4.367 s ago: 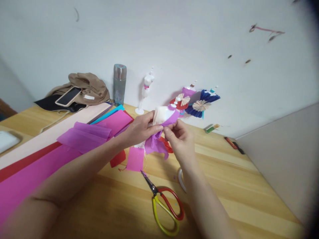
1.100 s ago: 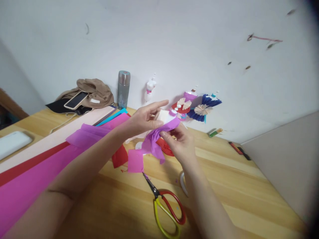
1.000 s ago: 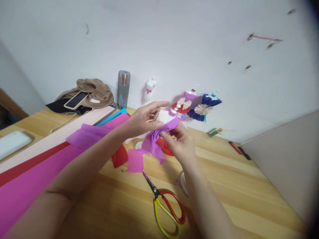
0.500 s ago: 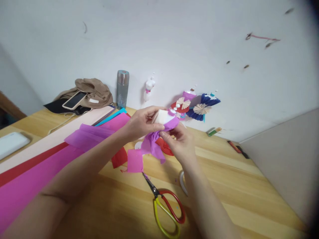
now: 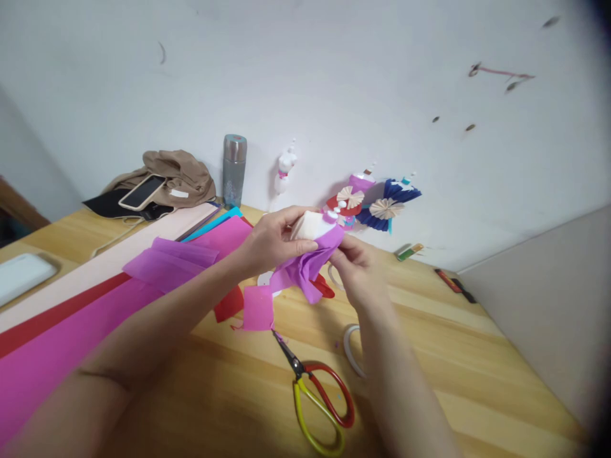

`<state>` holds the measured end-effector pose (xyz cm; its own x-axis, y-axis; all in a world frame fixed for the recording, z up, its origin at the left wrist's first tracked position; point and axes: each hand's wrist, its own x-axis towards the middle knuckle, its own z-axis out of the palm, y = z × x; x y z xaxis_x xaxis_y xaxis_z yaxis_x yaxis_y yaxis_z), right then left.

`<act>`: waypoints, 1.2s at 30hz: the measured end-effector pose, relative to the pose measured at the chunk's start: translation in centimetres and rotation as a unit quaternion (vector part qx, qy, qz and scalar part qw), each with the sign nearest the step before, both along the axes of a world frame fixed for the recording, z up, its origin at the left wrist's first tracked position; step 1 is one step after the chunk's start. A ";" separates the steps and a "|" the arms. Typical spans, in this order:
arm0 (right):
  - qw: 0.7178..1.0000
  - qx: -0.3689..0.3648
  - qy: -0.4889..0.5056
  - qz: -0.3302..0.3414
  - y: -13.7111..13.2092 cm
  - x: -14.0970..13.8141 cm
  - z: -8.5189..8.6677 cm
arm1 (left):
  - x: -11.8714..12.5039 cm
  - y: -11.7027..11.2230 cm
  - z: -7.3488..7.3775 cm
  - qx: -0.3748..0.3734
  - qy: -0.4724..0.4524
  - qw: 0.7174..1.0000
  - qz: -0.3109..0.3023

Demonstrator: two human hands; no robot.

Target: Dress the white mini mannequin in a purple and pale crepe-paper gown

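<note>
My left hand (image 5: 274,238) is closed around a small white figure (image 5: 310,225) with little white balls and a purple band at its top end. Purple crepe paper (image 5: 308,262) wraps one side of the figure and hangs below it in loose folds. At the paper's right edge, my right hand (image 5: 356,267) pinches it between thumb and fingers. A pink paper square (image 5: 258,308) lies on the table below my hands, beside a red paper piece (image 5: 230,305). Close by are scissors (image 5: 298,369) with one red and one yellow handle, their blades pointing up and left.
Long coloured paper sheets (image 5: 90,318) cover the table's left side. Against the wall stand a grey flask (image 5: 235,172), a white figure (image 5: 283,172) and paper-dressed figures (image 5: 386,207). A phone (image 5: 143,192) rests on a brown cap (image 5: 184,175). A white tape roll (image 5: 352,350) lies near my right wrist.
My right hand has shifted right and slightly up along the purple paper's edge, spreading it further over the figure. My left hand keeps its hold.
</note>
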<state>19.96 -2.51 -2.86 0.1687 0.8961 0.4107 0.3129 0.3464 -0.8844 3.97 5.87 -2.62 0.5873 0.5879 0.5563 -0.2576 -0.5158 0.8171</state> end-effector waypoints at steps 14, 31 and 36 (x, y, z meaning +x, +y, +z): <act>0.992 -0.007 0.123 -0.017 1.5 -0.6 -1.4 | 0.1 0.2 -0.1 0.041 0.011 0.999 0.021; 0.974 0.157 -0.017 -0.162 1.1 -1.9 -0.6 | 0.2 0.0 -0.1 0.030 0.001 0.999 -0.040; 0.986 0.116 0.042 -0.113 1.1 -1.5 -0.8 | 0.3 -0.1 -0.1 0.029 -0.014 0.998 -0.052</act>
